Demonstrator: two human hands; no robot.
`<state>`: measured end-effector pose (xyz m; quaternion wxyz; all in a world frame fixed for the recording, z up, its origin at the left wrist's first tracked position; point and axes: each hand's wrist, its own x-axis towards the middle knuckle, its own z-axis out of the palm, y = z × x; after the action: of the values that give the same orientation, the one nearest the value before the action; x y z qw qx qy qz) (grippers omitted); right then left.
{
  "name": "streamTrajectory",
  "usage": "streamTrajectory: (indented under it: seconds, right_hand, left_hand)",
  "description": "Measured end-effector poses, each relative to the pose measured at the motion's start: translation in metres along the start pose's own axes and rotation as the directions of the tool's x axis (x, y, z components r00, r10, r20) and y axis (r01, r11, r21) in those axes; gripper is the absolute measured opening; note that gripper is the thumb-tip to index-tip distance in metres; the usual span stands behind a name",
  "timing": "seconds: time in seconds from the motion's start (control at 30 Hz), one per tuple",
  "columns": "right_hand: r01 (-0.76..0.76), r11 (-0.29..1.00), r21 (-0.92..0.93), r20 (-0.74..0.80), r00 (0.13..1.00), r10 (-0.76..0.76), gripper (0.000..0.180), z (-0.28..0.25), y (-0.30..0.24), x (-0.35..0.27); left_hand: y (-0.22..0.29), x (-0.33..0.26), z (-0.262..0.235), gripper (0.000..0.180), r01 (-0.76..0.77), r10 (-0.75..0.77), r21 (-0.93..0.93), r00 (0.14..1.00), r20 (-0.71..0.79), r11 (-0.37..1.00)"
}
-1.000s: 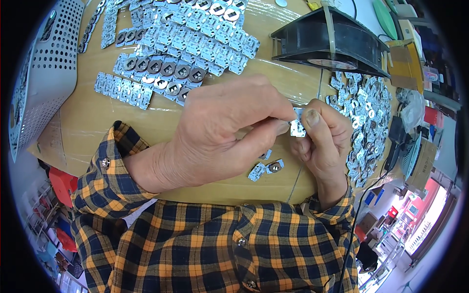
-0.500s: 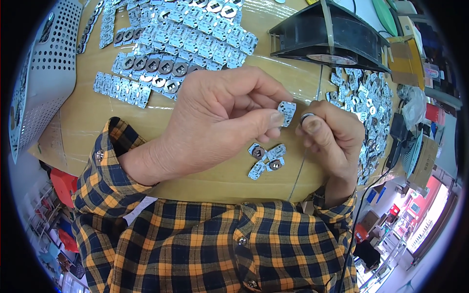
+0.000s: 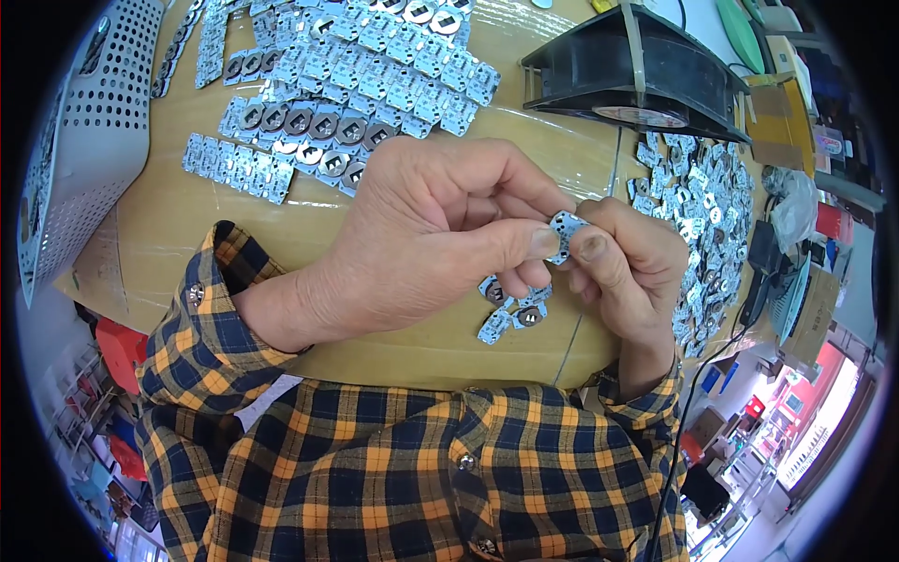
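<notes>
Between the thumb and fingers of my left hand [image 3: 459,220] is a small light-coloured circuit board [image 3: 565,230], held up above the table. My right hand [image 3: 626,262] is closed at the board's right edge, its thumb over that edge and its fingers curled behind. Whatever round shiny piece the right fingers held is now hidden. Just below the hands lie several loose small boards [image 3: 493,326]; some carry a round metal battery holder [image 3: 528,317]. My left hand partly covers this little group.
Rows of joined circuit boards [image 3: 375,70] cover the far left of the table [image 3: 449,351]. A heap of loose boards [image 3: 707,215] lies at right, beyond it a black cable. A black fan housing [image 3: 646,70] stands at the back. At far left stands a white perforated basket [image 3: 117,150].
My hands have come together: the left moved slightly right with the circuit board, and my right fingertips now meet its edge. The shiny round edge at the right thumb no longer shows.
</notes>
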<state>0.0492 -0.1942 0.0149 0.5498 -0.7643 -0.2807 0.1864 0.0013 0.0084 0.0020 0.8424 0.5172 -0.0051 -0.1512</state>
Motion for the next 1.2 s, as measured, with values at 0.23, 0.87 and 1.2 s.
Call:
streamTrajectory:
  seconds: [0.23,0.87,1.2]
  right_hand:
    - [-0.240,0.857,0.456,0.146,0.970,0.194,0.028,-0.003,-0.003,-0.007]
    - [-0.321,0.868,0.378,-0.004,0.937,0.349,0.029,0.003,-0.007,-0.004]
    - [-0.159,0.941,0.300,-0.150,0.966,0.211,0.027,-0.006,0.012,-0.014]
  left_hand:
    - [0.004,0.000,-0.003,0.017,0.005,-0.002,-0.033,0.995,0.096,0.999]
    - [-0.007,-0.005,0.007,0.013,-0.418,0.499,0.503,0.866,-0.029,0.756]
    - [-0.023,0.009,0.012,0.016,-0.684,0.785,0.569,0.610,0.104,0.456]
